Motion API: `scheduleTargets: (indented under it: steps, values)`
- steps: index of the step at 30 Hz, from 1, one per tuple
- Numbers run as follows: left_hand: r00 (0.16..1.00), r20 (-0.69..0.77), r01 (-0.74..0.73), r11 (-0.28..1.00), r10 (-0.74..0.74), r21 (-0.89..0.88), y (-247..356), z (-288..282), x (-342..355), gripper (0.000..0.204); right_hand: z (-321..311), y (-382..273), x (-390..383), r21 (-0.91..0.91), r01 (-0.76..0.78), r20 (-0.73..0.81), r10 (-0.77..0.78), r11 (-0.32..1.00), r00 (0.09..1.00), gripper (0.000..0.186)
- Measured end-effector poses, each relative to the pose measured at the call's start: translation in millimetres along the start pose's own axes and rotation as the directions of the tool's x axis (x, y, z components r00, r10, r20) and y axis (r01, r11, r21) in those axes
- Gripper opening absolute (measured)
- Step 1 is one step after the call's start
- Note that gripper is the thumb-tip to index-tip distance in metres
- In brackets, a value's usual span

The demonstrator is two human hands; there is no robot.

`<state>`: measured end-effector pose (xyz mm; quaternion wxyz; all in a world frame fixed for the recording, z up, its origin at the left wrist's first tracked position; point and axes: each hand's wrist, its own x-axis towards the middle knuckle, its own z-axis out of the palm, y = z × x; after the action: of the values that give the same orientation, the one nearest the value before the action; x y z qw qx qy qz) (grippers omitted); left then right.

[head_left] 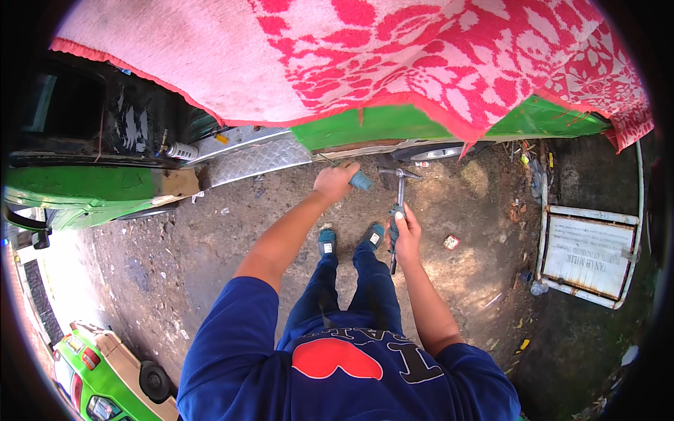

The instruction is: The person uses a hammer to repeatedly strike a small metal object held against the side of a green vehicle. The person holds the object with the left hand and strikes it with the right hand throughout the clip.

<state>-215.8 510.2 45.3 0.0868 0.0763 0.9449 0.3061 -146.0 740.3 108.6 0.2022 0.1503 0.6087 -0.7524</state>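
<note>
My left hand (pixel 334 182) is closed around a tool with a teal rounded handle (pixel 361 180); a thin shaft pokes out at the other side of the fist. Its exact kind I cannot make out, though it resembles a screwdriver. In my right hand (pixel 407 230), fingers wrapped round the grip, is a hammer (pixel 401 188) with a metal shaft and a crosswise metal head pointing away from me. The two tools are apart. Beyond them is the lower edge of a green vehicle body (pixel 372 126), partly covered by a pink and red patterned cloth (pixel 393 56).
A wheel (pixel 439 152) shows under the green body. Left of it lies a metal tread-plate step (pixel 256 156) with a spray can (pixel 182 150) near its end. A framed sign (pixel 590 254) stands at right. Another green car (pixel 105 372) is lower left. Litter dots the dirt ground (pixel 210 245).
</note>
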Motion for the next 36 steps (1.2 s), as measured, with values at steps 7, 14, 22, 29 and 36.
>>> scheduleTargets:
  steps: [7,14,22,29,36]
  values:
    - [0.993,0.100,0.055,0.997,-0.061,0.062,-0.9,-11.7,1.9,0.040,0.6,7.6,-3.4,-0.042,0.010,0.052,-0.008,0.999,0.999,0.043]
    - [0.999,0.039,0.010,1.000,-0.010,-0.006,-5.6,-4.6,-1.0,0.038,-4.3,11.8,-7.4,-0.018,-0.023,0.012,0.023,1.000,1.000,0.046]
    - [0.999,-0.038,-0.008,0.996,0.004,-0.093,-13.1,-4.6,-6.2,0.034,4.1,10.4,-16.7,-0.206,0.006,-0.006,-0.007,0.978,1.000,0.045]
    - [0.998,-0.055,0.013,0.990,-0.021,-0.144,-24.2,-0.1,-2.3,0.040,15.8,27.1,-13.2,-0.605,0.365,0.154,-0.345,0.708,0.926,0.040]
    - [0.988,-0.144,0.018,0.968,-0.055,-0.249,-31.8,1.6,-6.6,0.039,27.6,12.7,-12.3,-0.620,0.329,0.162,-0.294,0.713,0.942,0.036]
